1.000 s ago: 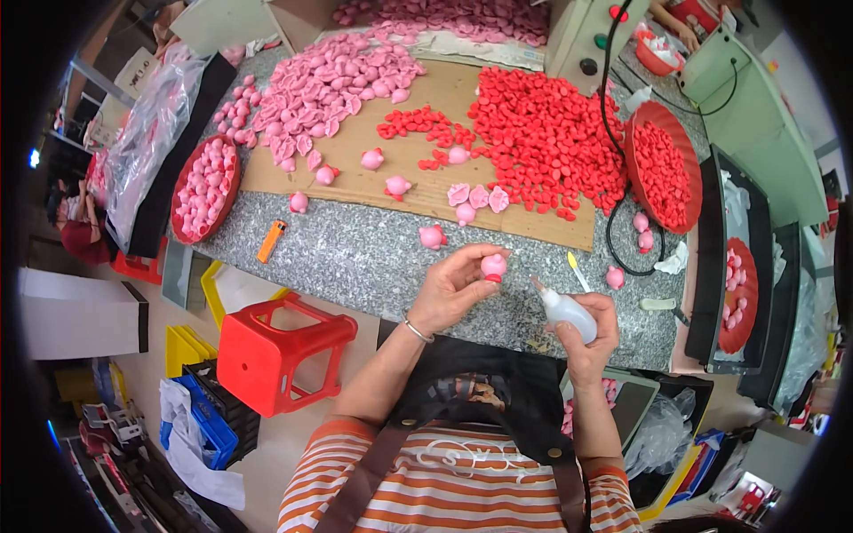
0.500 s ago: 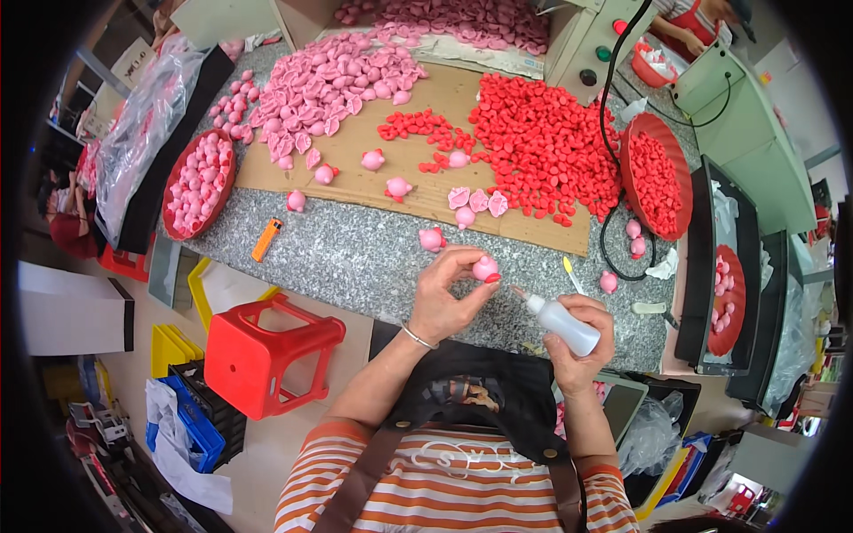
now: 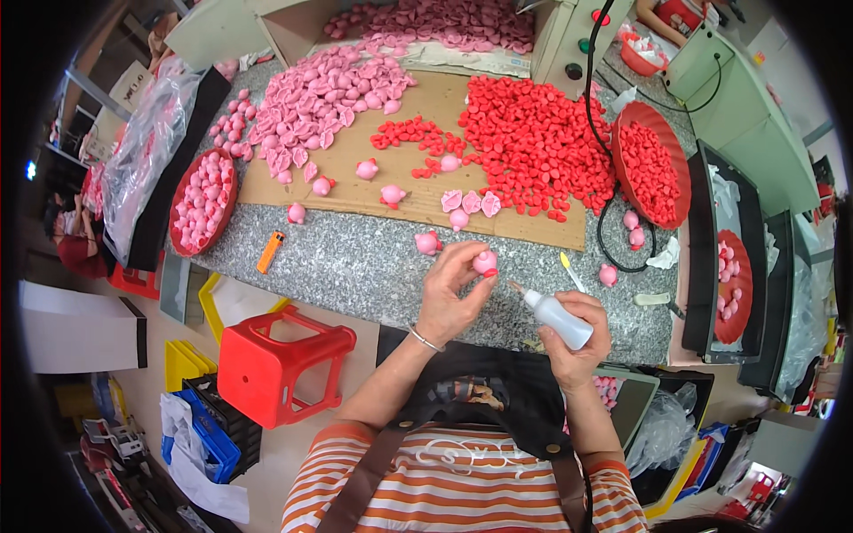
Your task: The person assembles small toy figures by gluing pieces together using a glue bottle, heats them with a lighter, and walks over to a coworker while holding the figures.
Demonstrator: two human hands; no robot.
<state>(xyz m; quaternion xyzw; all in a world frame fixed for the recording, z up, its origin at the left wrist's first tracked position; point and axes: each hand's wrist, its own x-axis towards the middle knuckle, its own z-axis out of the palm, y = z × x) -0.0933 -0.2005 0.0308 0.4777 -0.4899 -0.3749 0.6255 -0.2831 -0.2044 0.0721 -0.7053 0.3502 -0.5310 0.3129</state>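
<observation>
My left hand point(image 3: 449, 298) pinches a small pink toy figure point(image 3: 484, 261) with a red piece on its underside between thumb and fingertips. In my right hand point(image 3: 582, 342) is a translucent squeeze bottle point(image 3: 560, 320), tilted so its thin nozzle points at the figure, a short gap away. Just beyond the left hand lies another pink figure point(image 3: 428, 242). Farther off, cupped pink pieces point(image 3: 471, 202) sit in a row on the cardboard point(image 3: 355, 191). A yellow-tipped white stick point(image 3: 572, 271) rests beyond the bottle.
Heaps of pink parts point(image 3: 329, 98) and red parts point(image 3: 533, 142) cover the cardboard. Red bowls stand left point(image 3: 204, 202) and right point(image 3: 653, 164). An orange lighter point(image 3: 270, 252) lies on the grey speckled table point(image 3: 346, 258). A black cable point(image 3: 590, 89) crosses at right; a red stool point(image 3: 275, 373) stands left.
The pink figure has turned slightly in my left fingers, its red piece now lower. The bottle stays beside it. The whole view has shifted a little.
</observation>
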